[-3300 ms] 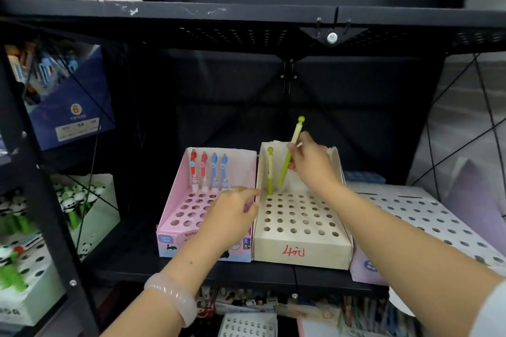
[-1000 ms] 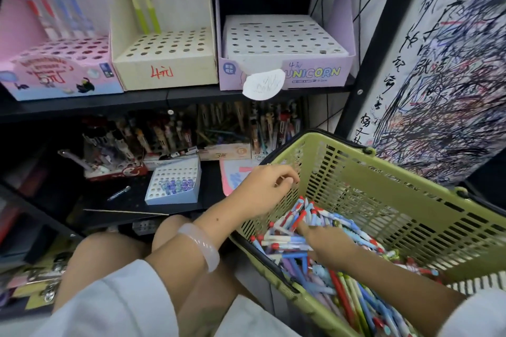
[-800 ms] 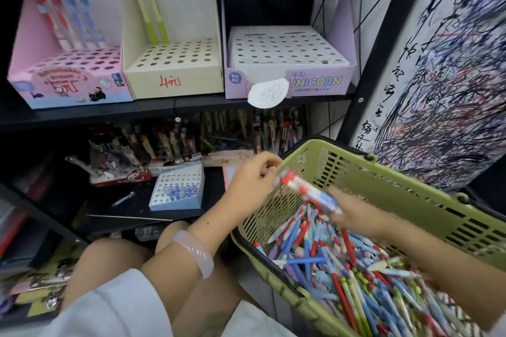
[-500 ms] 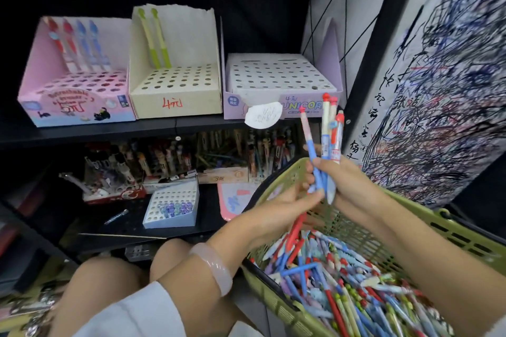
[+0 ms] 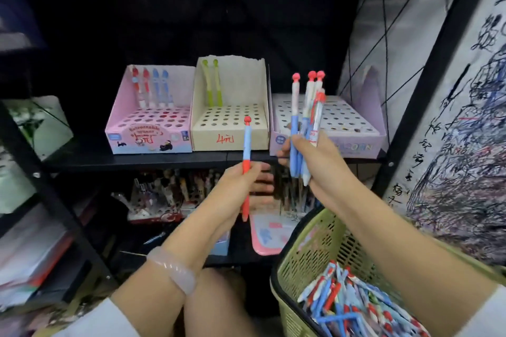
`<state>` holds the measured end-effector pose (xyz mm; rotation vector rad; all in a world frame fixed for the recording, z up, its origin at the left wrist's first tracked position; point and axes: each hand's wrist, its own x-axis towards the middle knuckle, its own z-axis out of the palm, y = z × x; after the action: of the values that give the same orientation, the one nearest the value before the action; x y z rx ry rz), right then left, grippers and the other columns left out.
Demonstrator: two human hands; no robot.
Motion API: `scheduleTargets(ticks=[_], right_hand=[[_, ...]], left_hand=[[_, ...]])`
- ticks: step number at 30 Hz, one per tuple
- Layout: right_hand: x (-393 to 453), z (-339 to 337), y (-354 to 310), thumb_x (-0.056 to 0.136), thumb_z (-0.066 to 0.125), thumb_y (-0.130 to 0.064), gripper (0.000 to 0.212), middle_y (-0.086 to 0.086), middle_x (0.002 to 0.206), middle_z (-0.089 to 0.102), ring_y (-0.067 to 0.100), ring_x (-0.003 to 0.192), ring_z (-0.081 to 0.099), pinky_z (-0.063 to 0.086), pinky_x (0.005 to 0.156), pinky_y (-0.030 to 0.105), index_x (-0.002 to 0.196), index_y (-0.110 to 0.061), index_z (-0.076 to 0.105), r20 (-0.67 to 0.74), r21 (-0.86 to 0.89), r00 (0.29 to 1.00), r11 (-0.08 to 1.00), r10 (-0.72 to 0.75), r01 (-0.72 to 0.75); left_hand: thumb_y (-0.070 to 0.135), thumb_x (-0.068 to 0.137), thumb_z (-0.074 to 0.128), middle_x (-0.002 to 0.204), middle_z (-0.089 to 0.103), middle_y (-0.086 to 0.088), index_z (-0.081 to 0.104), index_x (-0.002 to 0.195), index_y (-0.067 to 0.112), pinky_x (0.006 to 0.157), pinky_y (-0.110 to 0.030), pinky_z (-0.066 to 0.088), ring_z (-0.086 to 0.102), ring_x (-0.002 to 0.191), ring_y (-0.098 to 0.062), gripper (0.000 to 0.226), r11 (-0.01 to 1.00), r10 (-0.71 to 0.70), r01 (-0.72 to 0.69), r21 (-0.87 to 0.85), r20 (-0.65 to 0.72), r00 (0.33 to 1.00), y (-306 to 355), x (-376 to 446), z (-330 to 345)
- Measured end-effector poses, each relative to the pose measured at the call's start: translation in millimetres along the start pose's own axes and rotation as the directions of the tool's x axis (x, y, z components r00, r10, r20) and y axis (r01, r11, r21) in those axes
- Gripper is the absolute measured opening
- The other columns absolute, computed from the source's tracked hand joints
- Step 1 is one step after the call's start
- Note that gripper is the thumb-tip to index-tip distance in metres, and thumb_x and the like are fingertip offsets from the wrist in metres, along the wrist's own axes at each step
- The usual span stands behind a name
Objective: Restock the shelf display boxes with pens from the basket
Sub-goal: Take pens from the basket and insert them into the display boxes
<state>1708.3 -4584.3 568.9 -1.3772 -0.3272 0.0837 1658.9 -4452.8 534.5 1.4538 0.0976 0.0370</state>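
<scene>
The left hand (image 5: 241, 183) pinches a single pen (image 5: 246, 164) near its red lower half, thumb and fingers curled round the barrel, the pen upright with its red knob uppermost. Just to its three o'clock, the right hand (image 5: 315, 161) is clamped round a bunch of pens (image 5: 306, 120), at least four, held upright with red knobs on top; the exact count is hard to tell because the barrels overlap. The two hands are close but apart.

Beyond the hands, toward twelve o'clock, three display boxes stand side by side on the black shelf (image 5: 153, 161). The pink box (image 5: 149, 128), at eleven o'clock, holds four pens in its back row, two red and two blue, with the remaining holes open. The cream box (image 5: 230, 123), dead ahead, holds two green pens at the back and is otherwise unfilled. The lilac box (image 5: 342, 126), at one o'clock behind the bunch, appears to hold no pens at all.

At five o'clock, the green basket (image 5: 309, 257) is heaped with red and blue pens.

By my judgement the restocking has barely begun: six pens stand in place, nearly every hole is open, and the pens in hand, which look like the pink box's stock, are not yet seated.
</scene>
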Motion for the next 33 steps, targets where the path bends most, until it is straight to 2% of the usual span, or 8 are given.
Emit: scheduleTargets(ticks=[7,12,15,17,21,24,29,33], right_hand=[[6.3,74.3,22.3,0.097,0.043,-0.037,0.023,-0.011,0.046,0.052,0.003,0.041,0.049,0.037,0.038,0.014,0.087,-0.025,0.059,0.059,-0.245,0.998,0.968,-0.032,0.046],[18.6,103.6,19.5,0.101,0.027,-0.036,0.032,-0.021,0.089,0.062,-0.014,0.085,0.057,0.039,0.071,-0.003,0.095,-0.040,0.058,0.115,-0.307,0.980,0.932,-0.165,0.193],[25.3,120.0,18.1,0.100,0.022,-0.040,0.042,-0.002,0.117,0.063,0.012,0.110,0.055,0.042,0.100,0.027,0.124,-0.028,0.054,0.137,-0.456,0.975,0.863,-0.174,0.218],[30.0,128.4,16.0,0.099,0.020,-0.040,0.043,0.005,0.115,0.062,0.023,0.108,0.055,0.043,0.094,0.038,0.123,-0.025,0.052,0.178,-0.615,0.960,0.738,-0.214,0.278],[39.0,147.8,12.7,0.099,0.026,-0.033,0.031,0.005,0.095,0.046,0.026,0.099,0.042,0.030,0.086,0.037,0.100,-0.021,0.055,0.201,-0.780,0.933,0.528,-0.298,0.337],[46.0,163.1,16.7,0.098,0.030,-0.030,0.030,0.004,0.124,0.041,0.019,0.117,0.028,0.020,0.099,0.034,0.111,-0.025,0.056,0.213,-0.774,0.894,0.490,-0.394,0.400],[57.4,183.2,21.2,0.098,0.028,-0.028,0.036,-0.002,0.142,0.033,0.004,0.125,0.020,0.018,0.113,0.036,0.125,-0.023,0.051,0.259,-0.646,0.941,0.684,-0.219,0.338],[81.3,191.8,14.1,0.097,0.040,-0.027,0.030,0.002,0.108,0.056,0.013,0.098,0.054,0.045,0.084,0.022,0.112,-0.014,0.063,0.343,-0.521,0.934,0.806,-0.103,0.280]], left_hand=[[0.030,0.099,0.039,0.048,0.053,0.002,0.059,0.092,0.015,0.037,-0.014,0.036,0.046,0.035,-0.007,0.026,0.938,0.022,-0.066,-0.340,-0.130,0.991,34.0,3.8,-6.1],[0.027,0.097,0.046,0.084,0.070,0.004,0.064,0.099,0.020,0.072,-0.019,0.050,0.065,0.081,-0.004,0.020,0.890,0.087,-0.178,-0.419,-0.227,0.970,43.2,9.7,-23.4],[0.026,0.097,0.045,0.092,0.070,0.003,0.063,0.100,0.023,0.083,-0.025,0.049,0.064,0.090,-0.007,0.019,0.877,0.114,-0.222,-0.427,-0.263,0.958,50.4,10.5,-37.8],[0.024,0.098,0.044,0.091,0.068,0.000,0.063,0.101,0.021,0.089,-0.030,0.048,0.063,0.088,-0.011,0.019,0.871,0.137,-0.260,-0.416,-0.302,0.943,53.0,11.0,-47.8],[0.025,0.098,0.044,0.080,0.068,-0.004,0.062,0.094,0.016,0.074,-0.028,0.054,0.067,0.076,-0.011,0.021,0.873,0.174,-0.316,-0.372,-0.368,0.914,54.1,10.6,-68.4],[0.028,0.098,0.043,0.079,0.071,-0.001,0.062,0.100,0.017,0.059,-0.024,0.054,0.069,0.077,-0.012,0.022,0.879,0.199,-0.347,-0.329,-0.407,0.891,55.9,11.4,-82.1],[0.024,0.100,0.039,0.077,0.071,0.000,0.059,0.100,0.020,0.053,-0.017,0.051,0.068,0.069,-0.003,0.020,0.918,0.241,-0.349,-0.189,-0.432,0.869,59.4,13.7,-107.7],[0.023,0.096,0.045,0.071,0.062,0.004,0.060,0.106,0.013,0.047,-0.009,0.044,0.061,0.054,0.004,0.020,0.946,0.299,-0.319,0.052,-0.511,0.806,62.1,21.0,-138.4]])
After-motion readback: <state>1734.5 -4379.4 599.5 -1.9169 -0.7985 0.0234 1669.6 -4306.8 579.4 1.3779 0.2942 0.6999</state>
